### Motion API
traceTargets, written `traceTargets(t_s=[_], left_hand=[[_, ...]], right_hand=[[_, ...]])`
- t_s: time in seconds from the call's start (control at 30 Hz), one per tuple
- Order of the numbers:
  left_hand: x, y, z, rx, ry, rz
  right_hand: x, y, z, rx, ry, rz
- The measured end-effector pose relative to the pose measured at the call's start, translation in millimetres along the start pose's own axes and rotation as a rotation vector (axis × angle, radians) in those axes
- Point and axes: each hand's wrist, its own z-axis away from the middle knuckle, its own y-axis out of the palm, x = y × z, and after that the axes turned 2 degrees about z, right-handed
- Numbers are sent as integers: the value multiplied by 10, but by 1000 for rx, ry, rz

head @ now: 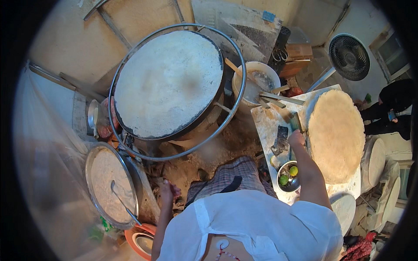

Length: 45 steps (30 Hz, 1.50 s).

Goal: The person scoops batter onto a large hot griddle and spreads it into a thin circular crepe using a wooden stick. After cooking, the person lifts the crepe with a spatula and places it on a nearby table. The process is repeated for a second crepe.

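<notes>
On the right, my right hand point(297, 138) is closed around a flat scraper-like tool point(296, 122) above a floury board point(263, 121). Beside it lies a stack of large round thin flatbreads point(337, 137). A dark block-like object point(281, 138) rests left of that hand, and a metal bowl point(288, 188) with green and yellow citrus-like fruits stands below it. My left hand point(167, 188) hangs low by the left side, with a pinkish cloth-like thing point(176, 190) at its fingers. Ahead is a big round griddle point(169, 84) with a whitish surface, inside a metal ring rail point(243, 88).
A wide metal basin of pale batter point(109, 182) with a ladle stands at left. A white bucket point(277, 76) holding wooden sticks is behind the board. A fan point(349, 57) stands at the upper right, and a person in dark clothes point(396, 98) holds a phone at the far right.
</notes>
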Motion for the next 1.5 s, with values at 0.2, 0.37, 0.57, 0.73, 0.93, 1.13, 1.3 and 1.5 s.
traceTargets(t_s=[0.2, 0.37, 0.57, 0.73, 0.93, 1.13, 1.3, 1.5], left_hand=[[-755, -35, -1108, -125, -6, 474], [-904, 404, -1430, -421, -204, 806], [-725, 632, -1345, -533, 45, 499], [-899, 7, -1685, -442, 134, 435], [-1665, -1441, -2940, -285, 321, 164], [-2385, -1903, -3696, -102, 28, 316], [-2620, -1893, -3899, -22, 67, 365], [-2753, -2113, -4022, -32, 161, 255]], right_hand=[[-197, -843, 133, -367, 53, -452], [135, -1484, 717, -633, 88, -1610], [1030, -1696, 1521, -130, -49, -1667], [2025, -1698, 2035, 166, -128, -1441], [2758, -1737, 2160, 123, -170, -1323], [3147, -1730, 2057, -229, -324, -1244], [3218, -1708, 1900, -317, -322, -1124], [3320, -1641, 2145, -229, -376, -947]])
